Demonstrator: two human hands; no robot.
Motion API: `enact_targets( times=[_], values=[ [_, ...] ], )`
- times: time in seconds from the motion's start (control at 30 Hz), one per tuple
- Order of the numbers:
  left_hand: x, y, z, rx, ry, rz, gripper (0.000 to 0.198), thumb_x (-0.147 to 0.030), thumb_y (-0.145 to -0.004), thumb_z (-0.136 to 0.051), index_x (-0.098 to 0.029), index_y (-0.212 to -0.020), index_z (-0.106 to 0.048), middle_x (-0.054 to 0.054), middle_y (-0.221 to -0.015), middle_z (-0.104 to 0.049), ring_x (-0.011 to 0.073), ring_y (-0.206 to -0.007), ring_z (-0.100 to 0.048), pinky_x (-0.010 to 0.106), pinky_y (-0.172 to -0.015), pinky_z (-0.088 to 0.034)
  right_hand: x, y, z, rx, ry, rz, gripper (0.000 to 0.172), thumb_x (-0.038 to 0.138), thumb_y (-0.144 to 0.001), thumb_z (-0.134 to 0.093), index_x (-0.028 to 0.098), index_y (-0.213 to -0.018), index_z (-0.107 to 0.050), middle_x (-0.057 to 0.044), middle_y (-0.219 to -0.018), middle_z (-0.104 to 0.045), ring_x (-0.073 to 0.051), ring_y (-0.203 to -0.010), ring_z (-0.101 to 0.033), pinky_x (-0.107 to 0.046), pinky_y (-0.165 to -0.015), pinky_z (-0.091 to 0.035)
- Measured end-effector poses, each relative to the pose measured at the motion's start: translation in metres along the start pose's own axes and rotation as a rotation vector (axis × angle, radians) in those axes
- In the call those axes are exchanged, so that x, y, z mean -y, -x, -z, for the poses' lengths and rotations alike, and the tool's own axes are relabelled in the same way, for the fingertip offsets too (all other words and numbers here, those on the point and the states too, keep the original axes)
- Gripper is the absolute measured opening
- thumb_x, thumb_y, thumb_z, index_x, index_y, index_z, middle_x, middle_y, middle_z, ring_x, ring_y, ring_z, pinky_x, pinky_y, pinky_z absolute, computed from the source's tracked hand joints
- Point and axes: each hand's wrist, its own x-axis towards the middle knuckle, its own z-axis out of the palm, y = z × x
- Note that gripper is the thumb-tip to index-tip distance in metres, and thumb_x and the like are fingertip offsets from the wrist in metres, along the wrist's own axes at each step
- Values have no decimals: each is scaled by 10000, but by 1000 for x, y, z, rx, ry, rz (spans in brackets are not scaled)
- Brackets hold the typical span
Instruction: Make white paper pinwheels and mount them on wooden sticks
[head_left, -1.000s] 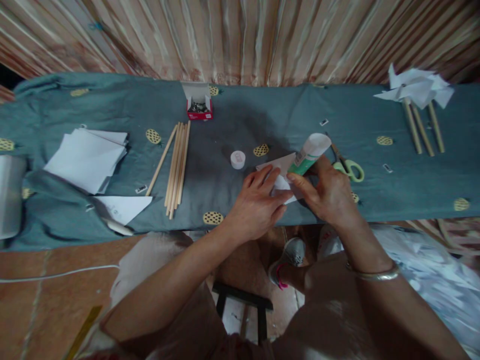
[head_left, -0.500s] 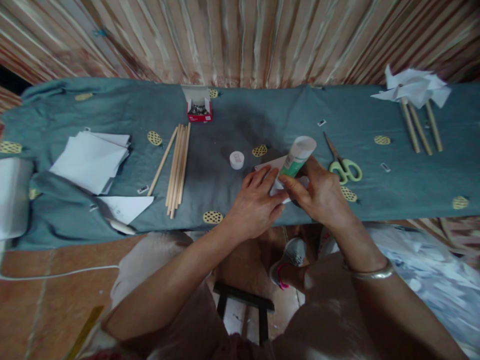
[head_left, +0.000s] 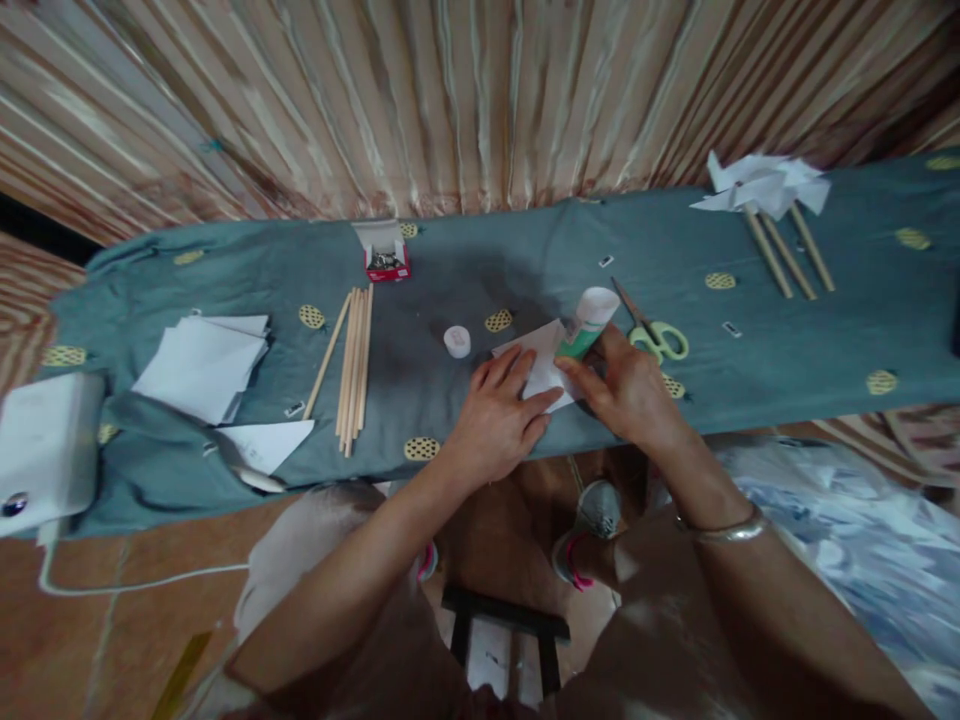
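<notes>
My left hand point(head_left: 495, 420) lies with its fingers spread on a small white piece of paper point(head_left: 547, 360), pressing it to the cloth. In my right hand point(head_left: 634, 385) is a glue stick point(head_left: 589, 325) with a white and green barrel. The glue stick is tilted, its lower end down at the paper's right part; that end is hidden by my fingers. A round white cap point(head_left: 457, 342) stands left of the paper. Just beyond my right hand lie scissors point(head_left: 660, 338) with pale green handles.
Wooden sticks point(head_left: 355, 370) and an open red box point(head_left: 388, 262) of small metal pieces are left of centre. Farther left are stacked white paper sheets point(head_left: 202, 365) and a white device point(head_left: 49, 450). Paper pinwheels point(head_left: 772, 185) on sticks lie at the back right.
The whole view has shifted, so the table sits lower. More of the paper shows between my hands, and the glue stick is still in my right hand.
</notes>
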Motion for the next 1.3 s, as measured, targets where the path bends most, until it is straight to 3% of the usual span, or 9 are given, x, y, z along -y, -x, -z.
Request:
enact_targets(
  times=[0.23, 0.4, 0.53, 0.63, 0.8, 0.9, 1.03, 1.17, 1.3],
  values=[
    [-2, 1, 0, -14, -15, -15, 326, -303, -912, -500, -247, -1202, -638, 131, -1444, -441, 321, -1377, -319, 549, -1047, -327, -25, -6, 10, -288, -647, -264, 244, 429, -775, -673, 218, -859, -585, -9, -802, -666, -185, -746, -652, -371, -719, -546],
    [8, 0, 20, -207, -49, -38, 353, -328, -933, -470, -209, -1246, -579, 137, -1416, -474, 265, -1347, -370, 484, -1060, -340, -28, -7, 19, -288, -1058, -480, 220, 371, -706, -756, 215, -767, -614, 3, -784, -672, -168, -770, -671, -359, -777, -565],
    [31, 1, 41, -376, -173, 195, 427, -319, -885, -547, -217, -1299, -522, 120, -1442, -450, 294, -1362, -336, 512, -1069, -325, -22, -5, 23, -238, -1255, -549, 239, 372, -677, -783, 216, -760, -621, 4, -769, -694, -162, -771, -681, -327, -792, -572],
    [47, 2, 47, -297, -185, 327, 413, -275, -865, -558, -184, -1267, -559, 132, -1369, -529, 316, -1274, -438, 514, -1027, -376, -16, -4, 23, -201, -1343, -589, 265, 383, -645, -808, 216, -759, -637, 8, -761, -704, -149, -756, -680, -283, -763, -574],
    [52, 2, 46, -224, -54, 384, 326, -191, -831, -565, -156, -1144, -645, 108, -1066, -695, 261, -986, -610, 426, -911, -470, -6, -3, 21, -150, -1411, -621, 296, 375, -588, -851, 206, -739, -661, 14, -754, -704, -127, -716, -664, -235, -692, -566],
    [47, 0, 43, -326, 172, 468, 273, -220, -779, -622, -170, -1043, -670, 78, -969, -706, 214, -839, -637, 387, -835, -501, -1, -2, 18, -134, -1399, -611, 266, 365, -619, -835, 198, -743, -670, 9, -761, -700, -115, -688, -651, -220, -636, -549],
    [33, -5, 38, -512, 836, 575, 288, -271, -681, -714, -172, -947, -664, 27, -830, -695, 163, -751, -654, 316, -749, -529, 5, -1, 12, -131, -1427, -624, 255, 339, -632, -832, 190, -752, -664, 18, -741, -690, -108, -669, -647, -216, -620, -550],
    [13, -9, 36, -453, 1385, 630, 377, -266, -617, -780, -189, -971, -678, 2, -835, -709, 150, -750, -676, 341, -801, -547, 12, 1, 8, -96, -1501, -657, 252, 277, -605, -849, 175, -726, -653, 14, -734, -697, -110, -692, -668, -214, -686, -574],
    [2, -10, 35, -428, 1526, 646, 336, -226, -578, -819, -173, -891, -710, 16, -882, -730, 163, -804, -688, 356, -845, -547, 18, 2, 6, -70, -1522, -642, 229, 241, -604, -846, 177, -742, -676, 8, -770, -722, -118, -731, -689, -225, -748, -586]
  ],
)
